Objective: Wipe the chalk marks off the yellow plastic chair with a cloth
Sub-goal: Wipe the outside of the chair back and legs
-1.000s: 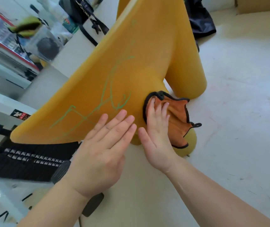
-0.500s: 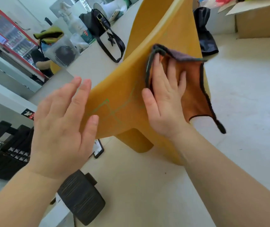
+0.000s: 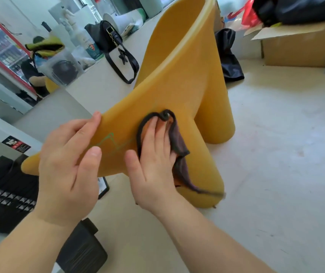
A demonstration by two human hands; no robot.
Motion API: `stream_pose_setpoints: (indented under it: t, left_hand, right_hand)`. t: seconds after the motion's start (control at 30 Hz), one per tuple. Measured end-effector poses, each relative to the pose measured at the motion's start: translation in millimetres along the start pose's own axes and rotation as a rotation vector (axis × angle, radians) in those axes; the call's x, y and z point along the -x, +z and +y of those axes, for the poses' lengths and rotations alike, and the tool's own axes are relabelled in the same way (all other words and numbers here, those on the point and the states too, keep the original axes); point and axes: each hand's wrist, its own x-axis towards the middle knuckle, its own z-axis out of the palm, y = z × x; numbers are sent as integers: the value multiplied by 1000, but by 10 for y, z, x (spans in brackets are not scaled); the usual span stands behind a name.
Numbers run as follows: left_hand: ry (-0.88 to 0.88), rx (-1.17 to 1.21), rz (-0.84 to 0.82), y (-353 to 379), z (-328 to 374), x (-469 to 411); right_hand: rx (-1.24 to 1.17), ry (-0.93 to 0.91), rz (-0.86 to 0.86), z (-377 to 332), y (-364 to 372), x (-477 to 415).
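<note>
The chair [image 3: 177,85] on the floor looks stiff and light enough to slide, so the left hand [image 3: 69,164] grips its near edge beside the chalk marks [image 3: 110,137]. The right hand [image 3: 153,160] presses the limp cloth [image 3: 179,146] flat against the chair, fingers straight.

Bright, even daylight; soft shadows, wide-angle bending at edges.

The yellow chair [image 3: 177,85] fills the middle of the frame, with its thick legs on the pale floor [image 3: 276,154]. At the lower left the left hand [image 3: 67,166] grips the chair's thin edge, fingers curled over it and thumb on the near surface. Just to its right, the right hand [image 3: 153,166] presses an orange cloth [image 3: 179,146] with a dark border flat against the chair, fingers straight. Green chalk marks [image 3: 110,138] show between the two hands. A cardboard box [image 3: 299,46] stands at the upper right.
</note>
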Motion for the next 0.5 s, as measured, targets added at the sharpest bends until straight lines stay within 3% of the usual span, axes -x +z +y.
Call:
stream_pose_setpoints:
  t: [0.13,0.23,0.5]
  left_hand:
    - [-96,63,-5,1,96,-39]
    - [-113,99,-10,-16,128,-81]
    - [-98,135,-17,-8,107,-125]
  right_hand:
    - [-179,173,170,-77,-533,-896]
    - [-277,148,216,-86,-620,-1037]
    - [-91,-14,-121,-93,100,209]
